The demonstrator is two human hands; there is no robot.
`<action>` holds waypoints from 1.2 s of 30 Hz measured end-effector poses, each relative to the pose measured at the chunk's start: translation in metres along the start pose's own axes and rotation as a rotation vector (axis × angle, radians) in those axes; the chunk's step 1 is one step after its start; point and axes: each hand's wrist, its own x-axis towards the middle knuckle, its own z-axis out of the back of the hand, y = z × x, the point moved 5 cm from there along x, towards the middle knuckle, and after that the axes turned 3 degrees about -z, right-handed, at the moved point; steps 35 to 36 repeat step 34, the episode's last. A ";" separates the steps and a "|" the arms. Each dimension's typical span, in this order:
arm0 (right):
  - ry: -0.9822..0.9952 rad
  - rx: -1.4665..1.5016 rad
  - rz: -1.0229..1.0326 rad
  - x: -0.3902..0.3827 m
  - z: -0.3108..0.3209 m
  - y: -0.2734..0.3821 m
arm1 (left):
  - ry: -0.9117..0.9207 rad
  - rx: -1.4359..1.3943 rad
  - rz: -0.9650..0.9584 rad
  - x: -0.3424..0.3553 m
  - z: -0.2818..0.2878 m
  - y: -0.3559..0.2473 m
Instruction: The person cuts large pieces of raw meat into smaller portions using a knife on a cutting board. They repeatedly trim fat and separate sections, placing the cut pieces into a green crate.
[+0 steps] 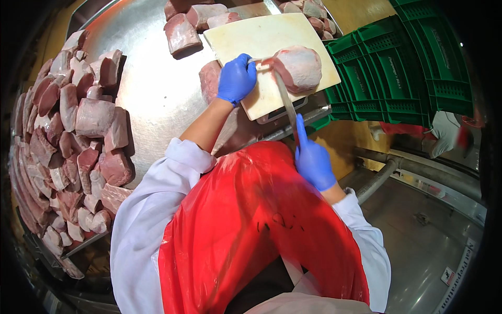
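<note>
A round cut of pink meat with a pale fat cover [299, 69] lies on the right part of a white cutting board [246, 36]. My left hand [237, 79], in a blue glove, is closed on a pale strip of trimming [262, 61] stretched out from the cut's left side. In my blue-gloved right hand [315, 163] is a long knife [285, 99], its index finger laid along it. The blade points away from me, its tip end against the cut's left edge by the strip. My right palm hides most of the handle.
Many meat cuts [95, 118] are heaped on the metal table [151, 104] at the left. More pieces [181, 34] lie behind the board, and one [210, 81] beside it. Green crates [387, 68] stand at the right, above a metal pipe rail [381, 180].
</note>
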 end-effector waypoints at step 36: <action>0.047 -0.275 0.045 0.044 0.033 0.010 | -0.004 0.333 -0.268 0.029 -0.014 0.009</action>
